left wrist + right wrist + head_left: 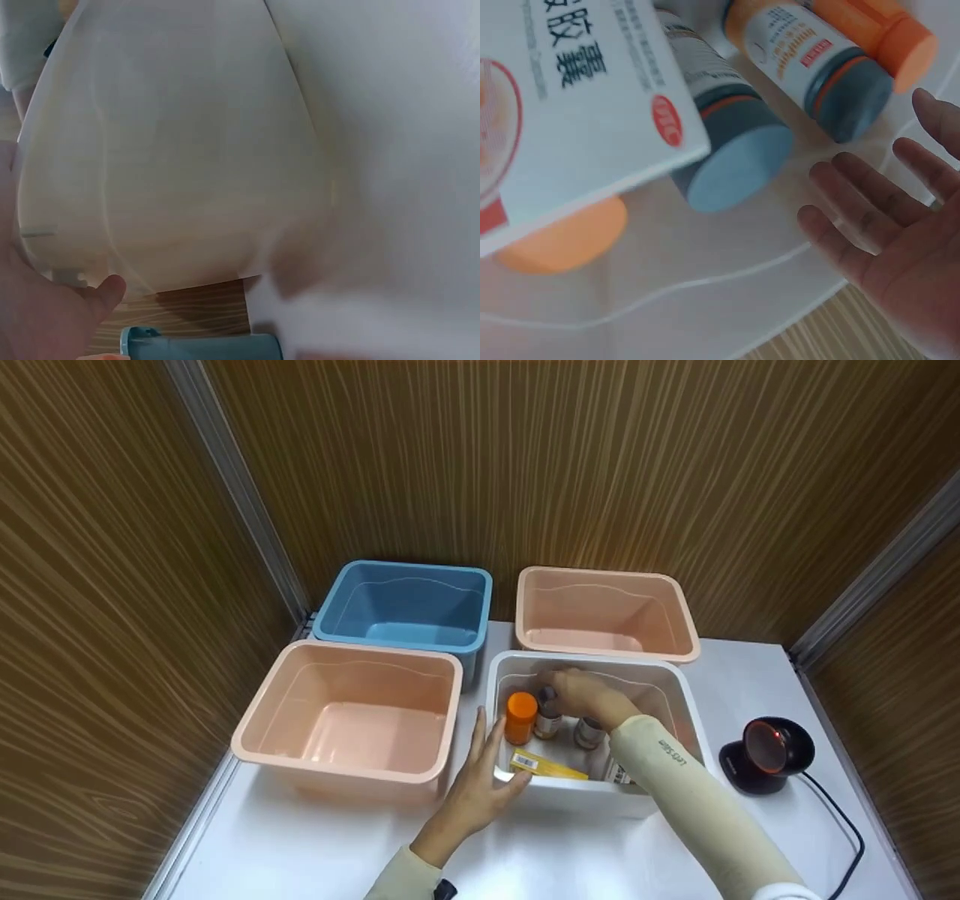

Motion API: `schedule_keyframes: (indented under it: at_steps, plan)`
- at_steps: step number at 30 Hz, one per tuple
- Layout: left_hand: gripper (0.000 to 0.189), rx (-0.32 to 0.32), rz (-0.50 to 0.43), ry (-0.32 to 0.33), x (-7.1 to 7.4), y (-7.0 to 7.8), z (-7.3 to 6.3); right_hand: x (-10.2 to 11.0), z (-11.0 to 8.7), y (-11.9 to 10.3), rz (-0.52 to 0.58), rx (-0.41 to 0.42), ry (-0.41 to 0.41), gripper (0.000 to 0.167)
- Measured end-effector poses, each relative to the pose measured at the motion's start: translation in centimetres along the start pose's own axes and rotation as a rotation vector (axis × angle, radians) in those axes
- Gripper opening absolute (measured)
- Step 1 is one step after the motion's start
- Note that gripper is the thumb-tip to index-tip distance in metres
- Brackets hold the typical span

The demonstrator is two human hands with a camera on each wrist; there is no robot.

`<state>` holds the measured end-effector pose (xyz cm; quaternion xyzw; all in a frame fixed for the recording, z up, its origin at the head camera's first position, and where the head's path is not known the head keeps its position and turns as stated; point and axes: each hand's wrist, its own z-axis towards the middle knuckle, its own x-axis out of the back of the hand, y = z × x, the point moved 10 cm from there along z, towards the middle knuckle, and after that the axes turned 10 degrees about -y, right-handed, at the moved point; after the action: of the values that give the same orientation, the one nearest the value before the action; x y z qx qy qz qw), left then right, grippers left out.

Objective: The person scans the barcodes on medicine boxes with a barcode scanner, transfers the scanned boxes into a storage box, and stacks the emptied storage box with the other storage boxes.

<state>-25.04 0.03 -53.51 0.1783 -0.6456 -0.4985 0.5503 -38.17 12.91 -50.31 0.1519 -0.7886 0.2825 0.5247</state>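
To the left and beyond, two peach bins [345, 775] and one blue bin [405, 647] surround one white bin [577, 799]; the left hand [480, 781] spreads, holding nothing, at its near-left corner. Inside, the right hand [904, 251], fingers parted and empty, neighbours two dark-capped bottles [549, 727], one orange bottle [519, 727].

Beige sleeves [694, 799] (one lettered)

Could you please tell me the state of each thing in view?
White bin: uncovered, partly filled.
Blue bin: uncovered.
Front pink bin: uncovered.
Rear pink bin: uncovered.
Orange-capped bottle: capped, standing.
Dark-capped bottles: capped, standing.
Yellow box: lying flat.
White box: unclear if sealed.
Black device: red light lit.
Left hand: fingers extended, at white bin.
Right hand: fingers extended, inside white bin.
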Motion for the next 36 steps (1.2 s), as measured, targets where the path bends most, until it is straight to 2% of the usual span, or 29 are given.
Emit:
schedule_keyframes:
  at_steps: [7, 10, 14, 17, 22, 25, 29, 36]
  plan:
    - [0.090, -0.018, -0.034, 0.024, 0.1, -0.2, -0.6, -1.7, 0.4, -0.1, -0.039, -0.014, -0.026, 0.052]
    - [0.087, -0.018, -0.063, 0.038, 0.2, -0.1, -1.0, -2.4, 0.1, -0.2, -0.008, -0.047, -0.057, 0.051]
    - [0.083, -0.009, -0.112, 0.052, 0.2, -0.2, -1.3, -2.9, -0.2, -0.6, -0.034, -0.028, -0.053, 0.047]
    - [0.082, 0.008, -0.138, 0.049, 0.0, -0.4, -1.4, -3.0, -0.4, -1.0, -0.082, 0.010, -0.019, 0.044]
    - [0.083, 0.024, -0.142, 0.049, -0.1, -0.6, -1.4, -3.2, -0.6, -0.7, -0.030, -0.001, -0.022, 0.046]
    - [0.083, 0.028, -0.137, 0.057, -0.1, -0.7, -1.5, -3.0, -0.8, -0.8, -0.025, 0.021, -0.012, 0.048]
    - [0.084, 0.012, -0.137, 0.067, -0.1, -0.5, -1.5, -2.7, -1.0, -1.2, -0.051, 0.071, 0.023, 0.050]
    - [0.085, 0.005, -0.131, 0.077, -0.2, -0.6, -1.4, -2.3, -1.4, -1.2, -0.050, 0.089, 0.037, 0.048]
